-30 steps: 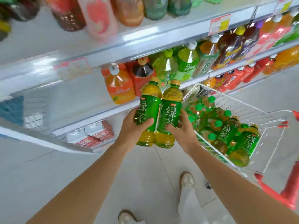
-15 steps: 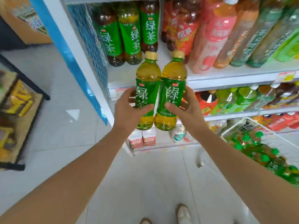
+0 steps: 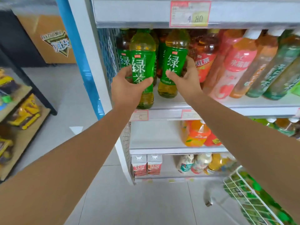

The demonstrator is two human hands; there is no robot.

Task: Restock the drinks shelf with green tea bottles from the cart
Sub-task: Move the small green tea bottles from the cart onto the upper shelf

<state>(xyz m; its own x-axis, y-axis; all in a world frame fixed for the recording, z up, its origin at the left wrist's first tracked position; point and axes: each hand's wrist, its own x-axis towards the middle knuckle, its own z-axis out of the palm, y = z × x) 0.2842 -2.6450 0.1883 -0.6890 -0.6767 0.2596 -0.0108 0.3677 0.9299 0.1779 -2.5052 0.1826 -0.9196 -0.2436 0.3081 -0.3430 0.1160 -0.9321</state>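
Now, left hand (image 3: 125,89) gripping left tea bottle (image 3: 143,59), right hand (image 3: 187,82) gripping right tea bottle (image 3: 176,51)

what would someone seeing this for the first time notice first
The left hand grips one green tea bottle and the right hand a second green tea bottle, centre frame at the front of the drinks shelf, before more green-labelled bottles. Pink and orange bottles crowd the shelf to their right, under a price tag reading 4.80. The white wire cart peeks in at the lower right.
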